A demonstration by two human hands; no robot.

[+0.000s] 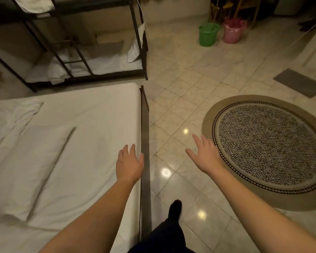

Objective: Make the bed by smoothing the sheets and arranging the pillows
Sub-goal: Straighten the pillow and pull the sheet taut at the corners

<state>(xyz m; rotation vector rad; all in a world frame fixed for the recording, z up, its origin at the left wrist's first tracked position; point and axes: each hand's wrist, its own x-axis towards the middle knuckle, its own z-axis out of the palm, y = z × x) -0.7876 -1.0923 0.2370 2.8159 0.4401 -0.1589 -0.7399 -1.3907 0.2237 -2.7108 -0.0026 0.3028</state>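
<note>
- Left hand (pixel 129 162): palm down, fingers straight and slightly spread, holding nothing. It sits over the right margin of the sheet (pixel 98 114), thumb just beside the bed's edge. Whether it touches the cloth cannot be told.
- Right hand (pixel 205 155): palm down, fingers spread, holding nothing. It is out over the tiled floor (pixel 181 99), apart from the bed.
- Sheet: white, flat and mostly smooth ahead of and left of the left hand, with a straight right edge.
- Side rail (pixel 145 128): dark, bordering the sheet edge and running between the two hands.
- Pillow (pixel 26 168): white and flat, well left of the left hand, lying aslant on the sheet.
- Second pillow (pixel 9 115): rumpled, left and ahead, beyond the first.
- Round rug (pixel 266 143): right of the right hand, its rim near the fingers.
- Bare tiles: between rail and rug, ahead of the right hand.
- Bunk bed (pixel 84 52): ahead of the left hand, past the bed's far edge.
- Green bucket (pixel 208 34) and pink bucket (pixel 233 31): side by side, far ahead of the right hand.
- Grey mat (pixel 299 82): ahead and right.
- Foot (pixel 175 209): dark shoe on the tiles between the forearms, near the rail.
</note>
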